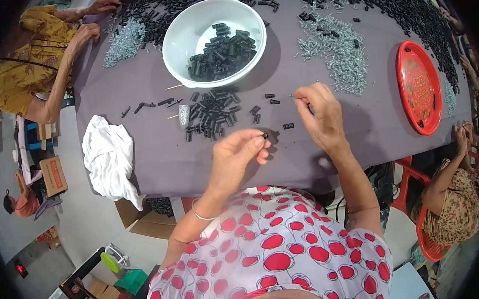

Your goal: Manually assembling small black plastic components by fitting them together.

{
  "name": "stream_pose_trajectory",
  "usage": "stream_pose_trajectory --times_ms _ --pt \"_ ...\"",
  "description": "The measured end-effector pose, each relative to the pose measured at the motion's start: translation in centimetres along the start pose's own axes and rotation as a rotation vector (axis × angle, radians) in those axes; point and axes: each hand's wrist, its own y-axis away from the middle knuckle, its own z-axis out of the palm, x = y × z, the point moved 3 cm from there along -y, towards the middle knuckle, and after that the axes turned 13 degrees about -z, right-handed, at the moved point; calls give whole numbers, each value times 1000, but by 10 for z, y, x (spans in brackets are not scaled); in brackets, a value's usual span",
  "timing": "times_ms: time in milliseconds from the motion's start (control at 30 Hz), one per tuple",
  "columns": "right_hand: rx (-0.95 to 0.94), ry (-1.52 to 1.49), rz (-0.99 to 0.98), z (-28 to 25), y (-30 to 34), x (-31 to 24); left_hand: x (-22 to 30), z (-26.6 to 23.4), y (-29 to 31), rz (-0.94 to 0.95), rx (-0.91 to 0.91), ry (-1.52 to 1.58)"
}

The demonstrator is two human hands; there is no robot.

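My left hand (238, 156) pinches a small black plastic part (264, 135) between thumb and fingertips, just above the grey tablecloth. To its right, my right hand (323, 113) is closed in a pinch, with a tiny silver metal piece (292, 96) at the fingertips. The two hands are apart. Between and beyond them lie a few loose black parts (288, 126). A pile of black cylindrical parts (214, 114) spreads left of them, in front of a white bowl (171, 52) partly filled with more of the same.
A silver thimble-shaped cup (184, 116) stands by the pile. Heaps of small silver metal pieces (338, 57) lie on the grey tablecloth (156, 172). A red tray (403, 77) sits at right, a white cloth (107, 152) at the left edge. Other people's hands (87, 33) rest along the sides.
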Motion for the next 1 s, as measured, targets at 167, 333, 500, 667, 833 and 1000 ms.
stream_pose_trajectory --times_ms 167,333,500,667,833,1000 --pt "-76 218 -26 8 -3 1 -5 -1 -4 -11 -18 70" --pt "-89 89 -164 3 -1 -11 -6 -2 -4 -20 -39 112" --pt "-94 -118 -307 -11 3 -59 -6 2 -1 3 -65 159" --pt "-136 -122 -297 -11 7 -72 -4 4 4 102 -25 38" --pt "-138 -58 -348 -9 9 -78 -7 5 7 143 -18 -3" --pt "-206 -47 -248 -12 11 -83 -11 5 3 96 -37 42"
